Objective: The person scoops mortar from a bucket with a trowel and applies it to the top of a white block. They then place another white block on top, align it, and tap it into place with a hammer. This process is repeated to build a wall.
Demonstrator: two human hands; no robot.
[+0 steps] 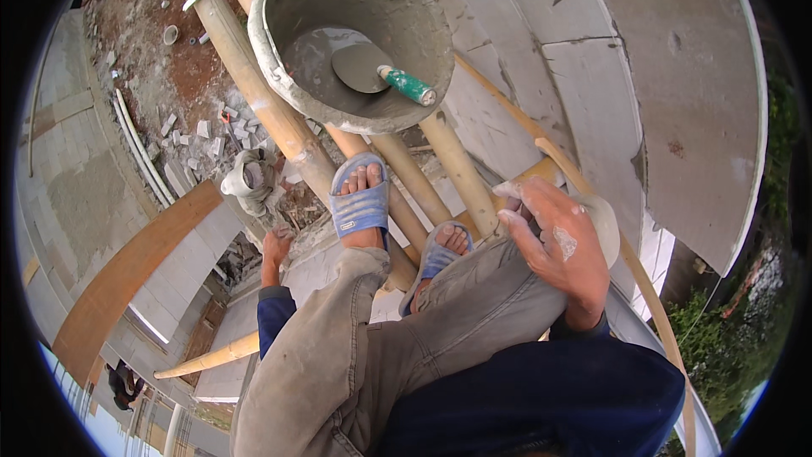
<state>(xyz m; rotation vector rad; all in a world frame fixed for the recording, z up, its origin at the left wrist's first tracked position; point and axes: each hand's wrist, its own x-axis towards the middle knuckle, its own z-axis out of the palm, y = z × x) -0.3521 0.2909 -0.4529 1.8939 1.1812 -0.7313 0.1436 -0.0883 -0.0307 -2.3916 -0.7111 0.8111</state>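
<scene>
My left hand (277,247) is out past my left knee, in front of the pale wall edge. Its fingers are small and partly curled, and whether they grip anything is unclear. My right hand (554,241) is over my right knee, smeared with dried mortar. Thumb and forefinger are apart with nothing visible between them. A pale rounded thing (602,224) shows partly behind it. Ahead stands a mortar-crusted bucket (279,68) holding wet grey mortar (309,55). A trowel (406,85) with a green handle leans inside, its blade coated in mortar; neither hand touches it.
Bamboo poles (461,173) run beneath the bucket and my sandalled feet (362,199), with gaps between them. Grey wall panels (584,85) rise on the right. Far below lie rubble (216,140) and a person in light clothing (252,182). A brown plank (135,279) slants at left.
</scene>
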